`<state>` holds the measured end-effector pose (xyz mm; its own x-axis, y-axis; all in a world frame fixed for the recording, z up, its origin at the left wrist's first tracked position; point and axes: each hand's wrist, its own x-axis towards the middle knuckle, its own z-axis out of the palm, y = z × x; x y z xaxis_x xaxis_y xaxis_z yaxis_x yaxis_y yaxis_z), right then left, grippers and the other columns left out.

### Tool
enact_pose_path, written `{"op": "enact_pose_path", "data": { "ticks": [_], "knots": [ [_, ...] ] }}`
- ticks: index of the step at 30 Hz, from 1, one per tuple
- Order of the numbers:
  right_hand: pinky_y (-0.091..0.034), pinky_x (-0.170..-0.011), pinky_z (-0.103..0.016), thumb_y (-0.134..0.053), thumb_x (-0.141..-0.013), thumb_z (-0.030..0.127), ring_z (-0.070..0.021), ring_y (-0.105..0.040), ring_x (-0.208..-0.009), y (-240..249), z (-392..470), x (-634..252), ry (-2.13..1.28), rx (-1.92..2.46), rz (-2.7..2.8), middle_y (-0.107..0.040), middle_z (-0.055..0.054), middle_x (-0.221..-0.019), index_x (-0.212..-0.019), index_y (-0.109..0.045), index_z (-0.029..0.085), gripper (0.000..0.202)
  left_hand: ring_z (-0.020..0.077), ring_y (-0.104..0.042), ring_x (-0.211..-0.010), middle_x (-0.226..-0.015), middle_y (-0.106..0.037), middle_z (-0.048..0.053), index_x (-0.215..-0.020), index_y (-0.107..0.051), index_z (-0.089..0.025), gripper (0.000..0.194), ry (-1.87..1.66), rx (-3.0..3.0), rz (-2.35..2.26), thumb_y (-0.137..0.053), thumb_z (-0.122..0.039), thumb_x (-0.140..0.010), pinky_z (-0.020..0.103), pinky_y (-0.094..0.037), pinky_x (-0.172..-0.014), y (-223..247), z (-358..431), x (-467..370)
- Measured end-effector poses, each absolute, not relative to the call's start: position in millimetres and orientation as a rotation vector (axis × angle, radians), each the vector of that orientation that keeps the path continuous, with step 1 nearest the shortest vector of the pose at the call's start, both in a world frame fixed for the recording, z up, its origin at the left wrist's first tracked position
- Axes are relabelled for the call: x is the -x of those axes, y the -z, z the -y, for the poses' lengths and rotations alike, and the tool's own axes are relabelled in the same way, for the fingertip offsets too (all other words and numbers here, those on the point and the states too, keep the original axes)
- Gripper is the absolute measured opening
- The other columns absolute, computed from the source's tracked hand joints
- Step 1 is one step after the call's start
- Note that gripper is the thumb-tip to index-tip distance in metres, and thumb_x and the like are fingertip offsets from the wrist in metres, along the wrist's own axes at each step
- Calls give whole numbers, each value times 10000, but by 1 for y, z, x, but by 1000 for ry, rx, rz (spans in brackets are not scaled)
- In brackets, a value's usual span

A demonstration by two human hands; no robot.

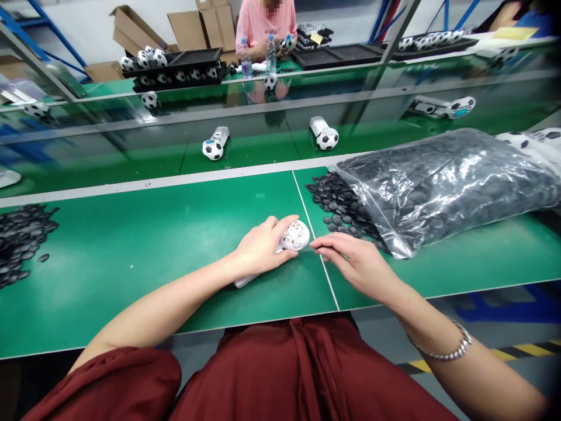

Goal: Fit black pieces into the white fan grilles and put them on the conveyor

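My left hand [264, 245] is wrapped round a white device with a round, perforated head [295, 235], lying on the green table. The head shows between my thumb and fingers, and its handle runs back under my palm. Just right of the head, my right hand [350, 257] has its fingertips pinched together around something small and dark, too small to make out. Beyond that hand lies a heap of small black pieces [344, 202], spilling from a clear plastic bag [456, 181] full of them.
More black pieces [21, 237] lie at the far left of the green table [131, 257]. Past its pale rail, football-patterned devices [328, 138] rest on a green belt [263, 140]. Across it stand black trays [179, 67], bottles [270, 55] and a person in pink [266, 26].
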<state>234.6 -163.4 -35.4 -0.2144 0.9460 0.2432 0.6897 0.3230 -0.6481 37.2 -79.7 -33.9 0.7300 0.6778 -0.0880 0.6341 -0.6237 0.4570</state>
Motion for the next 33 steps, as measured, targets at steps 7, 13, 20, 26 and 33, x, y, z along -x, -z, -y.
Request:
{"op": "enact_pose_path", "data": {
  "ticks": [7, 13, 20, 26, 33],
  "knots": [
    [-470, -847, -357, -494, -865, 236, -193, -573, -948, 35, 163, -231, -238, 1459, 1840, -615, -57, -972, -879, -637, 222, 144, 246, -510, -1024, -1149, -467, 81, -1359, -225, -262, 668, -155, -2511, -987, -540, -425, -793, 380, -441, -856, 35, 81, -37],
    [-495, -706, -273, -546, -835, 234, -141, -600, -753, 42, 161, -221, -625, 1464, 1723, -641, -8, -832, -885, -594, 211, 73, 248, -475, -1081, -1201, -442, 89, -1353, -249, -236, 702, -213, -2525, -931, -582, -410, -759, 384, -424, -897, 37, 81, -37],
    [-469, -649, -261, -555, -823, 237, -136, -565, -701, 46, 158, -210, -709, 1450, 1722, -622, -10, -785, -819, -603, 199, 61, 251, -485, -1079, -1206, -448, 86, -1347, -267, -247, 697, -213, -2513, -921, -565, -481, -762, 390, -433, -884, 35, 80, -37],
    [-451, -679, -274, -558, -822, 204, -148, -542, -757, 45, 155, -212, -595, 1396, 1823, -598, -27, -802, -790, -613, 193, 65, 237, -490, -1084, -1197, -462, 69, -1329, -298, -258, 622, -216, -2515, -926, -523, -486, -795, 389, -436, -882, 33, 79, -38],
    [-460, -712, -304, -615, -782, 231, -166, -540, -817, 49, 151, -216, -554, 1442, 1788, -572, -34, -839, -775, -587, 193, 48, 227, -520, -1037, -1175, -488, 66, -1305, -351, -247, 615, -243, -2475, -917, -558, -467, -770, 373, -459, -854, 31, 77, -38]
  ]
}}
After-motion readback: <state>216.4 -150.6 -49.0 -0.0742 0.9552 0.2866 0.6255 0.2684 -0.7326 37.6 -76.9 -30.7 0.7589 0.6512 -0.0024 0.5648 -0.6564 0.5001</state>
